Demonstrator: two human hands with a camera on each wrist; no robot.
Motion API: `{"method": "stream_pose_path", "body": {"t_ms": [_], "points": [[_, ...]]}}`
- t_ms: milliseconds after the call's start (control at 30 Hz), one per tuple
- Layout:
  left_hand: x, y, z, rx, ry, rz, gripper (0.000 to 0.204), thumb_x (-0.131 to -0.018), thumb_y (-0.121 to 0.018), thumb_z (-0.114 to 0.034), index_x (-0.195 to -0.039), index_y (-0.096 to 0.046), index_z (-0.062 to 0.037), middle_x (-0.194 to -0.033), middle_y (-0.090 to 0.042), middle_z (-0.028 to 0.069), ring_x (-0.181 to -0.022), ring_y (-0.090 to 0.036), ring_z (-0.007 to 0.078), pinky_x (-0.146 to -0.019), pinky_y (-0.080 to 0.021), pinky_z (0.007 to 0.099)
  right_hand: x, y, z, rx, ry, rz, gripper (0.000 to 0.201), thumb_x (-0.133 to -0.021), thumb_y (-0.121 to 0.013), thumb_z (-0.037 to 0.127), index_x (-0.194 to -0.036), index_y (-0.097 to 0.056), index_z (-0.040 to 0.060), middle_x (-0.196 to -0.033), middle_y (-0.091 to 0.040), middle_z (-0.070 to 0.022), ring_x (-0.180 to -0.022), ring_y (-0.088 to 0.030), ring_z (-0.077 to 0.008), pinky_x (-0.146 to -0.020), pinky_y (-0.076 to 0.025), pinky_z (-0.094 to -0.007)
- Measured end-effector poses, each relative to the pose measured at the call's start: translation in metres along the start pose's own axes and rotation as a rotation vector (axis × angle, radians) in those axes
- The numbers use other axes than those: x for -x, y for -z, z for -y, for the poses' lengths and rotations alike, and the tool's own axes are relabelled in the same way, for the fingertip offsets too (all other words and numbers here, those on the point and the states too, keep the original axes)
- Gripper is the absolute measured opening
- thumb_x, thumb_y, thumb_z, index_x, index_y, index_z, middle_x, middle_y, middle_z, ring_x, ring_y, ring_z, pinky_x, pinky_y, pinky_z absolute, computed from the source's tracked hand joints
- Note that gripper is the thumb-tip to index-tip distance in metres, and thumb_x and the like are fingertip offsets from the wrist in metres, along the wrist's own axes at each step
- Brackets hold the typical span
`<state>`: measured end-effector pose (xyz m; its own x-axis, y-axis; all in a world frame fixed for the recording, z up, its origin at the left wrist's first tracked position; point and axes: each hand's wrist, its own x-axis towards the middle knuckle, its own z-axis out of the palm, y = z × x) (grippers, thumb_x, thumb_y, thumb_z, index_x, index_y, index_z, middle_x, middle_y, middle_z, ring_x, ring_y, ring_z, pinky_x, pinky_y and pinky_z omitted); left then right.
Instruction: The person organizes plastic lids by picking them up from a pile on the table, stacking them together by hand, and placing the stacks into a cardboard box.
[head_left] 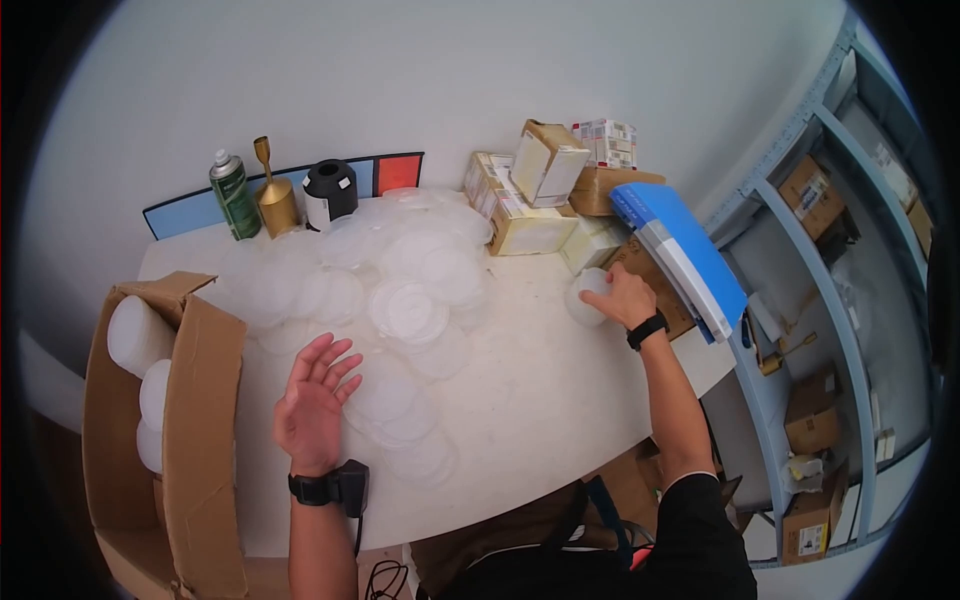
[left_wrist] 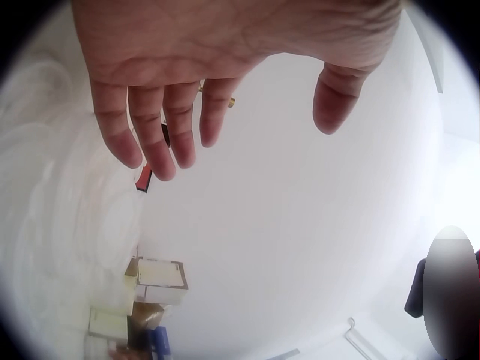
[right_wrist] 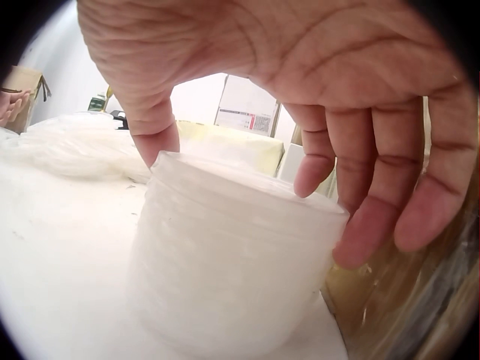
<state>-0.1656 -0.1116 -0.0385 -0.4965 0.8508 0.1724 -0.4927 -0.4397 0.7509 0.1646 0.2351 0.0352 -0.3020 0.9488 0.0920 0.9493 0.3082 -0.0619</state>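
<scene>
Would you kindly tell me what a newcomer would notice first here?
A heap of clear plastic lids covers the white table. The right hand grips a stack of white tubs beside the boxes; the left hand hovers open near a cardboard carton.

A green spray can (head_left: 233,194), a brass candlestick (head_left: 274,195) and a black-and-white canister (head_left: 329,191) stand in a row at the back of a white table (head_left: 540,390), against the wall. Stacked cartons (head_left: 540,190) sit at the table's far right, beside a blue-and-grey case (head_left: 680,255). An open cardboard box (head_left: 190,420) holds white tubs at the near left. Metal shelving (head_left: 800,290) with small boxes lines the right.
</scene>
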Motion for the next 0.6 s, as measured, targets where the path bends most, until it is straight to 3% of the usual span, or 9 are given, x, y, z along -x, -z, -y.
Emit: {"method": "stream_pose_path", "body": {"t_ms": [400, 500, 533, 600], "points": [[0.001, 0.003, 0.002, -0.022, 0.014, -0.016, 0.09, -0.087, -0.056, -0.055, -0.152, -0.035, 0.0043, -0.148, -0.049, 0.0232, -0.132, -0.054, 0.0329, -0.107, -0.045, 0.0414, 0.015, 0.011, 0.011, 0.061, -0.041, 0.028, 0.071, -0.072, -0.079, 0.062, -0.107, -0.064, 0.0019, -0.099, -0.073, -0.0181, -0.096, -0.071, -0.0361, -0.083, -0.055, -0.0442], [-0.001, 0.004, 0.002, -0.021, 0.008, -0.033, 0.091, -0.087, -0.055, -0.056, -0.153, -0.035, 0.0042, -0.148, -0.049, 0.0232, -0.131, -0.053, 0.0328, -0.108, -0.044, 0.0409, 0.026, 0.006, 0.01, 0.012, 0.155, -0.304, 0.059, -0.078, -0.078, 0.053, -0.104, -0.064, 0.0023, -0.099, -0.071, -0.0151, -0.096, -0.068, -0.0344, -0.082, -0.053, -0.0455], [-0.001, 0.004, 0.002, -0.018, 0.007, -0.041, 0.091, -0.087, -0.055, -0.055, -0.153, -0.035, 0.0042, -0.147, -0.049, 0.0231, -0.131, -0.053, 0.0328, -0.108, -0.044, 0.0409, 0.032, 0.005, 0.014, -0.076, 0.243, -0.387, 0.04, -0.085, -0.076, 0.035, -0.101, -0.062, 0.0017, -0.095, -0.067, -0.0136, -0.092, -0.065, -0.0331, -0.081, -0.051, -0.0448], [-0.001, 0.005, 0.003, -0.008, 0.0, -0.057, 0.09, -0.088, -0.055, -0.055, -0.153, -0.035, 0.0041, -0.147, -0.049, 0.023, -0.131, -0.053, 0.0329, -0.108, -0.044, 0.0409, 0.047, 0.008, 0.031, -0.293, 0.396, -0.329, 0.031, -0.086, -0.073, 0.026, -0.1, -0.061, 0.001, -0.091, -0.066, -0.0139, -0.088, -0.064, -0.0329, -0.079, -0.052, -0.0431]]}}
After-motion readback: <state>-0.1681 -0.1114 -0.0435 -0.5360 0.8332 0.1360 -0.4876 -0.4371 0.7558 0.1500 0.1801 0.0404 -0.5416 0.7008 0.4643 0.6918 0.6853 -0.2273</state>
